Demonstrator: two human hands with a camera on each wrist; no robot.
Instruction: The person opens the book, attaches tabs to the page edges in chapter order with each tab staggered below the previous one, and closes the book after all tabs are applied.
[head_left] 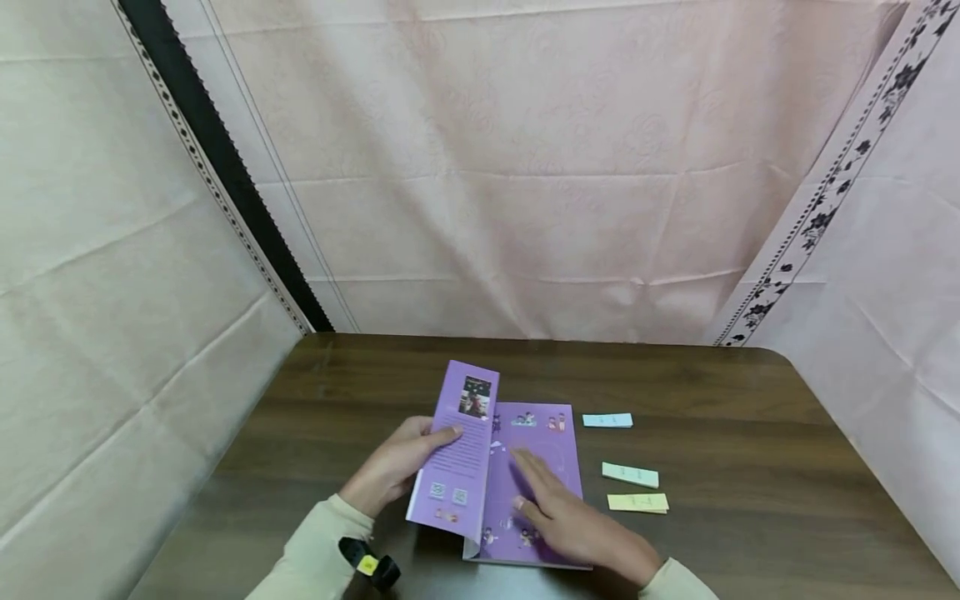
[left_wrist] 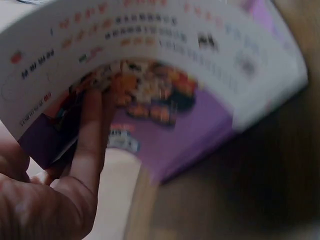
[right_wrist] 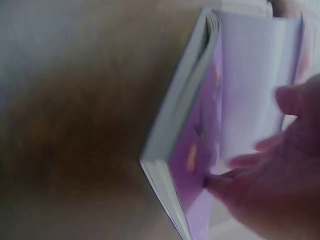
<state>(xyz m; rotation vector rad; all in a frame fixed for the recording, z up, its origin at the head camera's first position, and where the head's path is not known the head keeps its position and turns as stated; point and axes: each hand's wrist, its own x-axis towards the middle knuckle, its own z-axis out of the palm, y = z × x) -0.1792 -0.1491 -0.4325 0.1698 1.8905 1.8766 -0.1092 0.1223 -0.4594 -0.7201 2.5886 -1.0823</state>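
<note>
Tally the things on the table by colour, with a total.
Purple book: 1
Blue paper slip: 1
Green paper slip: 1
Yellow paper slip: 1
Total: 4

We see a dark wooden table (head_left: 750,400) enclosed by pale pink cloth walls (head_left: 525,167); patterned black borders (head_left: 825,192) edge the cloth panels.
</note>
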